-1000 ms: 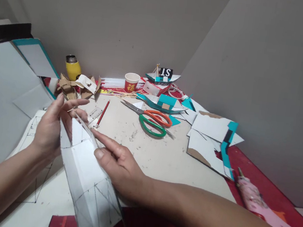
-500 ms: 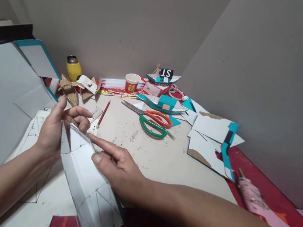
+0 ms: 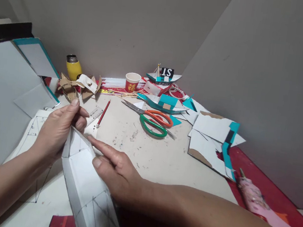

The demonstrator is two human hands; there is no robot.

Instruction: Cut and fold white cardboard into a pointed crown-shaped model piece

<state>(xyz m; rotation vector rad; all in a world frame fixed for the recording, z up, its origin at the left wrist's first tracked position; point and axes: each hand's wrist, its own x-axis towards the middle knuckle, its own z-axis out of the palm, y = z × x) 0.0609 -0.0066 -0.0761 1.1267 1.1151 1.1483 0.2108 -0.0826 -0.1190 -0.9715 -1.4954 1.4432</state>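
Left hand (image 3: 62, 124) pinching (thumb uppermost), right hand (image 3: 117, 170) with index finger extended.

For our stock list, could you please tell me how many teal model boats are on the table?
2: one with a black flag, the rear boat, on a red and white box; the front boat is just beyond the scissors. More may be hidden.

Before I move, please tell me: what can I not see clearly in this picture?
All in the head view:
- Left hand: its fingers hide the far tip of the folded white card.
- The card's near end: cut off by the bottom edge.
- Right hand: lower fingers hidden behind the card and hand.
- Ruler: marks too small.
- Pink glue gun: blurred, handle cut off at right.
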